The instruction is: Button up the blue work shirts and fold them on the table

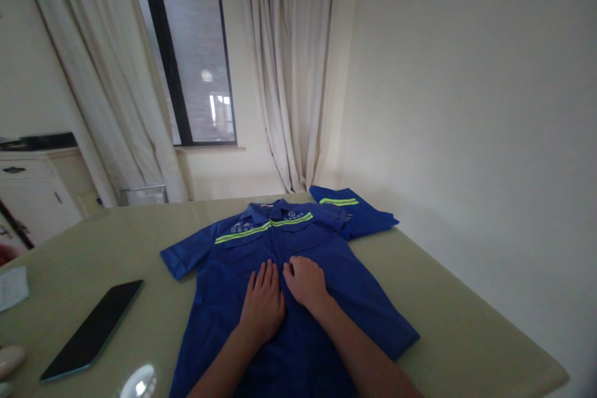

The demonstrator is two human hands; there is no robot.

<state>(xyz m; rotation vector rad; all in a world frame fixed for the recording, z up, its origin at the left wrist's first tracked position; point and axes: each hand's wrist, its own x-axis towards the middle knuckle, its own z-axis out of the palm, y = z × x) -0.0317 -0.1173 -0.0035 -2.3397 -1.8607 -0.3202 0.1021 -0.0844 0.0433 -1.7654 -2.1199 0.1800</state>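
A blue short-sleeved shirt (224, 286) with yellow-green reflective stripes lies front up on the pale green table (448, 298), its collar toward the far edge. My left hand (265, 300) rests flat on the shirt's front, left of the button line, fingers stretched out. Just to its right, my right hand (305, 280) is on the shirt near the button line, its fingers curled in; whatever they pinch is too small to make out. A second blue garment (368, 214), folded and also striped, lies at the back right, touching the shirt's sleeve.
A dark tablet (96, 328) lies on the table at the left, with a pale paper (13, 288) beyond it at the left edge. A shiny round object or reflection shows at the bottom left. Curtains, a window and a wall stand behind.
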